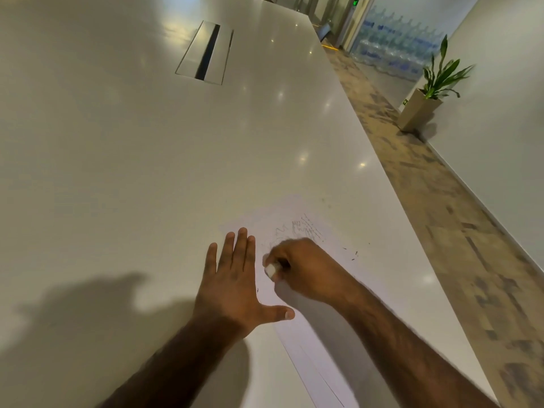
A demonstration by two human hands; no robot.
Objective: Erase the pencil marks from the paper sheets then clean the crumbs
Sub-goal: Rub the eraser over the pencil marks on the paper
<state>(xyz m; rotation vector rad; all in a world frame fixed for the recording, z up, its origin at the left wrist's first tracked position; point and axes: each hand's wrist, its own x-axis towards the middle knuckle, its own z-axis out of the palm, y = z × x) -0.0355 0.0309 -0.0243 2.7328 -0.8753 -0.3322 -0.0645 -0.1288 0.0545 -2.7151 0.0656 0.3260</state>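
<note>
White table (147, 172) holds the paper sheet (294, 219); your left hand (232, 287) lies flat on its left edge, fingers straight, while your right hand (300, 269) grips the eraser (270, 270) on it.

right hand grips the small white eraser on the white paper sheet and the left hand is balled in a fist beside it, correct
No fist: in the head view the left hand lies flat, fingers straight, at the left edge of the white paper sheet. The rest holds: the right hand grips the small white eraser on that sheet.
</note>
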